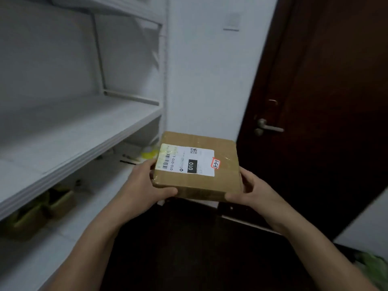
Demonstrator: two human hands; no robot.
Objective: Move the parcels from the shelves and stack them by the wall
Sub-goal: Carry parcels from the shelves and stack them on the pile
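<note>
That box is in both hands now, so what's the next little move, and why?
Probably lower the parcel toward the foot of the white wall. The left hand and right hand already hold its near corners, it is off the shelves, and the wall stands straight ahead.

Dark door (325, 80) w/ metal lever handle (269, 127), white switch plate (232, 22), green item (371, 267) btm-rt

Parcel (197, 166): flat cardboard box, white label on top
Left hand (144, 185): grips its near-left corner
Right hand (249, 190): grips its near-right corner
Shelves (79, 127): white, at left
</note>
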